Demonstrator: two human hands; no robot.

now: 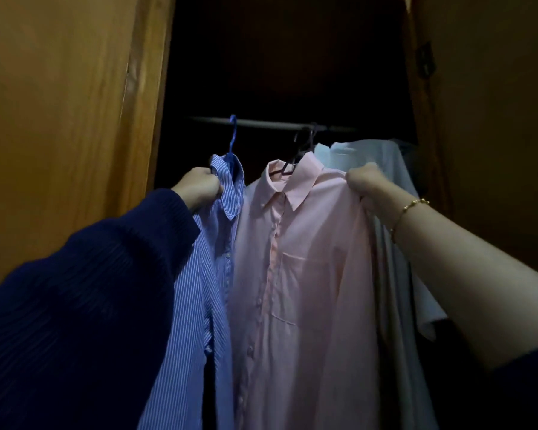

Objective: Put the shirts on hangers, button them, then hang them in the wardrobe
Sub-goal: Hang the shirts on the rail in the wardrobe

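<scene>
Light, limp cloth — left grip [199, 187] clutches the striped shirt [199, 290] by its collar, right grip [365, 184] the pink shirt [308, 274] by its shoulder, likely firmest.

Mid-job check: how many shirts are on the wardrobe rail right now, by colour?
Blue striped shirt: 1
Pink shirt: 1
Pale whitish shirt: 1
Total: 3
The grey cloth behind the pink one may be part of the pale shirt; I cannot tell.
</scene>
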